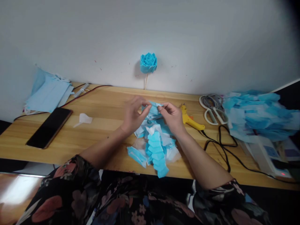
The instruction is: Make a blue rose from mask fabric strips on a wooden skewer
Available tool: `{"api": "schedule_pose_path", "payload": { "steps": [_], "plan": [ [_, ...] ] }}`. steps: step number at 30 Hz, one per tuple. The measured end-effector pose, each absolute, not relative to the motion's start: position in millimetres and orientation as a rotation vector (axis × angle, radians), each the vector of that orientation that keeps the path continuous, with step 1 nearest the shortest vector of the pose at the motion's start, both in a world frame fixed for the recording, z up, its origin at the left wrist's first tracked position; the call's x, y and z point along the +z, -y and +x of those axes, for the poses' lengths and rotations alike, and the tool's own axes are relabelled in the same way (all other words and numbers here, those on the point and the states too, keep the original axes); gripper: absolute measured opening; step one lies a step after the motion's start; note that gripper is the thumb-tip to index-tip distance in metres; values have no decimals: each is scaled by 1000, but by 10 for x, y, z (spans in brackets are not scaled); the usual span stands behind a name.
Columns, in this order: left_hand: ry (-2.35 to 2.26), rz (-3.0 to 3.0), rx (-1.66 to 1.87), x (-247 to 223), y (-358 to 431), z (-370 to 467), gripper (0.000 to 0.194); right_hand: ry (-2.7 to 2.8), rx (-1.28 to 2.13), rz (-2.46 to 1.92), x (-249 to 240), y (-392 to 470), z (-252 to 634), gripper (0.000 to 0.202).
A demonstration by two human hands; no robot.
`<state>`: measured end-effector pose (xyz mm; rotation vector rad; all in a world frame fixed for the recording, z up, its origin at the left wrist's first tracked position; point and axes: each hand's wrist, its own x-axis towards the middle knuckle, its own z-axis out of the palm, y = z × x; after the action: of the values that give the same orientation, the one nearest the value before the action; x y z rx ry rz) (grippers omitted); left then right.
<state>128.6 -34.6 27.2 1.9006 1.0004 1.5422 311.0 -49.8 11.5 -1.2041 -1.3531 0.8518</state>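
Between my two hands, over the middle of the desk, is a folded light-blue face mask piece (pixel 154 109). My left hand (pixel 136 113) pinches its left side between thumb and fingers, slightly blurred. On the right side, my right hand (pixel 172 115) grips the top edge with thumb and forefinger. Below it lies a loose pile of blue and white mask fabric (pixel 145 131). A pleated bright-blue strip (pixel 157 153) rests on that pile and hangs toward the desk's front edge. Behind, a blue fabric rose (pixel 148 63) on a thin stick leans against the wall.
A yellow glue gun (pixel 191 121) and white-handled scissors (pixel 214 114) lie right of my hands. Farther right, blue fabric scraps (pixel 260 114) heap beside a white power strip (pixel 269 156) with a black cable. At left are stacked masks (pixel 48 93), a phone (pixel 49 127) and a white scrap (pixel 84 118).
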Motion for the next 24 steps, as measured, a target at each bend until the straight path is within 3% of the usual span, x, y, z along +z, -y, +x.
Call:
{"api": "schedule_pose_path", "payload": {
  "steps": [5, 24],
  "plan": [
    [-984, 2171, 1388, 256, 380, 1308, 12, 1410, 824, -1193, 115, 525, 3083, 19],
    [-1109, 2355, 1314, 186, 358, 1277, 13, 1623, 514, -1242, 177, 624, 3012, 12]
  ]
}}
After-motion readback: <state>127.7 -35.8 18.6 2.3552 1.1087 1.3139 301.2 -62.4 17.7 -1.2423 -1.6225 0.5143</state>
